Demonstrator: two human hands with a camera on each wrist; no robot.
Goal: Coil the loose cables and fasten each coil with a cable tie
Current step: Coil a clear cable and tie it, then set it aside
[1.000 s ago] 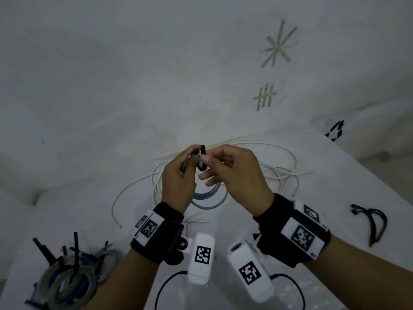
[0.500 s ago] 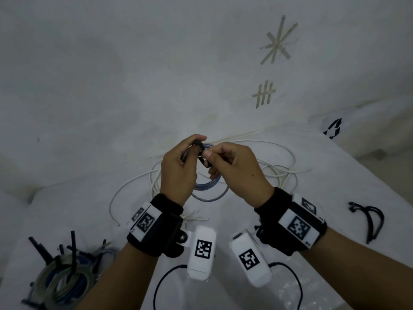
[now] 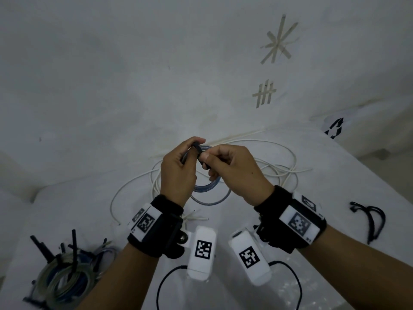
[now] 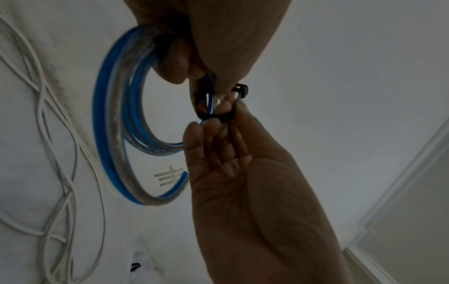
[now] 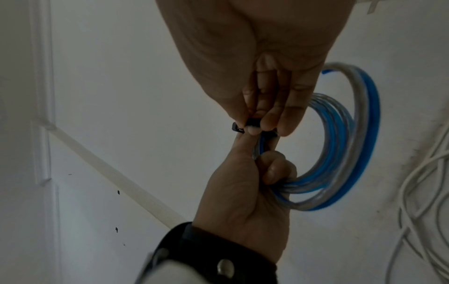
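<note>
A coil of blue and clear cable [image 3: 206, 190] hangs in the air in front of me. My left hand [image 3: 194, 147] grips its top, fingers curled round the strands [image 4: 136, 107]. A black cable tie [image 4: 215, 116] loops round the strands right by the left fingers, and its square head [image 4: 241, 90] sticks out to the side. My right hand [image 3: 205, 158] pinches the tie [image 5: 250, 124] between thumb and fingertips, touching my left hand [image 5: 245, 192]. In the right wrist view the coil [image 5: 345, 153] hangs beyond the hands.
Loose white cable [image 3: 277, 168] sprawls on the white table [image 3: 335, 186] behind the hands. A heap of tied coils [image 3: 64, 276] with black tie ends sticking up lies at the near left. Black ties [image 3: 372, 218] lie at the right, near the table edge.
The tie's end stood upright between my fingers a second ago. It is now bent over into a loop round the coil's strands. Both hands stay together.
</note>
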